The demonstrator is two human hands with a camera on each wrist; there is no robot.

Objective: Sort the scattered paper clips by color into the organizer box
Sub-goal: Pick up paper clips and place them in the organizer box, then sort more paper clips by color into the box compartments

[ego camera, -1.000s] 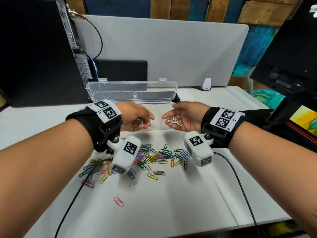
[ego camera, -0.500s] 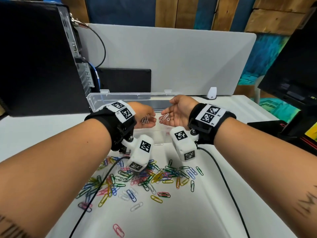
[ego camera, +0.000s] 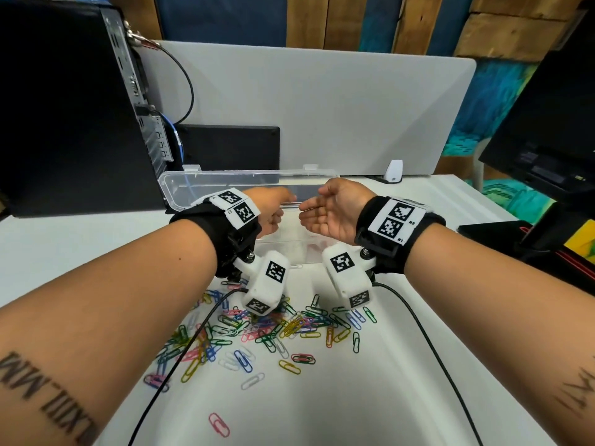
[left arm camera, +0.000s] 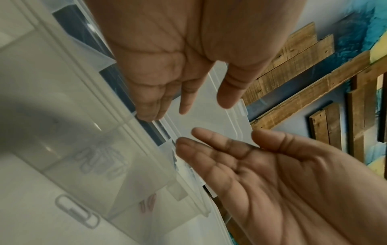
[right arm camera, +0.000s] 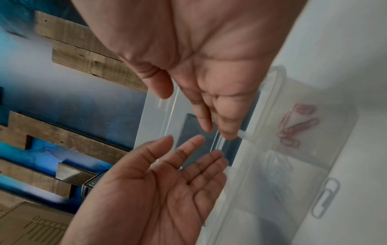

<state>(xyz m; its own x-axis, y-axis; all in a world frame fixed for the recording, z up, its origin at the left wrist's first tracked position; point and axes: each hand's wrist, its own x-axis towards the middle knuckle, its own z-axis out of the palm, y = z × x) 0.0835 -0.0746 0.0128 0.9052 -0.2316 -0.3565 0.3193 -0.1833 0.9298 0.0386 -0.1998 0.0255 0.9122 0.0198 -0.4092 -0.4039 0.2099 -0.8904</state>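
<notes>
1. Moved forward over the organizer box (ego camera: pixel 291 244) since a second ago; white clips held in both palms then, gone now.
2. Left hand (ego camera: pixel 269 209) and right hand (ego camera: pixel 331 210): empty, fingers relaxed, tips near, not touching.
3. Coloured paper clips (ego camera: pixel 257 329): mostly heaped on the bench (ego camera: pixel 322 397); white and pink ones already in separate compartments.
4. Risks: stray white clip (ego camera: pixel 296 266) beside the box overlooked; sleeve or cable (ego camera: pixel 180 355) dragging the heap; colours mixed between neighbouring compartments.
</notes>
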